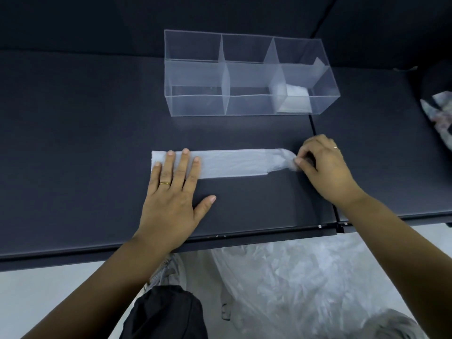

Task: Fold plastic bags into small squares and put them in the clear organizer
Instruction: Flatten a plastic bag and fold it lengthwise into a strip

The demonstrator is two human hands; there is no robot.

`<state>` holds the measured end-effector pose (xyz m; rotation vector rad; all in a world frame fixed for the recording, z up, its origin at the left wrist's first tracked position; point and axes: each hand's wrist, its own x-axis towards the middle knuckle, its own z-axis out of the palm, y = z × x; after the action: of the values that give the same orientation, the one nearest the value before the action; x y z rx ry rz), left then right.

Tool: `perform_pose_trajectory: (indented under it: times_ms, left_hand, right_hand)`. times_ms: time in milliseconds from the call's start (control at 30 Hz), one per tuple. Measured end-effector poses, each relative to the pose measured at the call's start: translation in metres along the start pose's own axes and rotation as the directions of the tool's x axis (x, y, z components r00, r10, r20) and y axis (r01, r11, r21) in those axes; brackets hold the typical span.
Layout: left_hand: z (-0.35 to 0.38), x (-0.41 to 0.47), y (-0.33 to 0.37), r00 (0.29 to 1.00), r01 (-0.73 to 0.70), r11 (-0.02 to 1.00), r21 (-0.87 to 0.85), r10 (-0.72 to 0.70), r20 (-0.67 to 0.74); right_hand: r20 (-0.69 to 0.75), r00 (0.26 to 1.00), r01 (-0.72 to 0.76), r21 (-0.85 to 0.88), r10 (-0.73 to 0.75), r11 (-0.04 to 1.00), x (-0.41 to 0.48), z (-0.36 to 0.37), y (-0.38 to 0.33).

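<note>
Four flat fingers of left hand pin the plastic bag; right hand fingers pinch its opposite end.

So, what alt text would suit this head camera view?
A person's left hand presses one end of a long folded plastic bag flat on a dark table; the right hand pinches the other end. A clear organizer stands behind.

My left hand presses flat on the long folded white plastic bag strip. My right hand pinches its far end.
</note>
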<state>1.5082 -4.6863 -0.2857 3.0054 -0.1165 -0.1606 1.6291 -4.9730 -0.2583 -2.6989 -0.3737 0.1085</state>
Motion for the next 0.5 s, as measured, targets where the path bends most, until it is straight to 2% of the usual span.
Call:
perform_pose_trajectory:
  times_ms: [100, 167, 233, 367, 433, 500]
  left_hand:
    - [0.001, 0.004, -0.01, 0.999, -0.046, 0.999, -0.016, 0.045, -0.01]
    - [-0.001, 0.01, -0.022, 0.995, -0.097, 0.995, -0.036, 0.097, -0.009]
    - [-0.006, 0.019, -0.035, 0.987, -0.158, 0.986, -0.053, 0.158, 0.001]
    - [-0.021, 0.028, -0.02, 0.969, -0.246, 0.96, -0.135, 0.249, 0.007]
    - [-0.022, 0.022, 0.02, 0.945, -0.312, 0.911, -0.269, 0.326, 0.007]
    - [-0.02, 0.013, 0.067, 0.918, -0.368, 0.828, -0.423, 0.397, -0.021]
  right_hand:
    - [0.07, 0.991, -0.133, 0.31, 0.117, 0.941, -0.012, -0.01, -0.003]
    - [0.175, 0.966, -0.254, 0.492, 0.191, 0.833, -0.022, -0.017, -0.005]
    - [0.272, 0.932, -0.358, 0.597, 0.24, 0.717, -0.035, -0.025, -0.005]
    - [0.43, 0.84, -0.543, 0.647, 0.332, 0.535, -0.062, -0.045, -0.014]
    - [0.477, 0.804, -0.595, 0.627, 0.356, 0.503, -0.074, -0.055, -0.027]
    - [0.477, 0.81, -0.585, 0.63, 0.34, 0.511, -0.083, -0.063, -0.044]
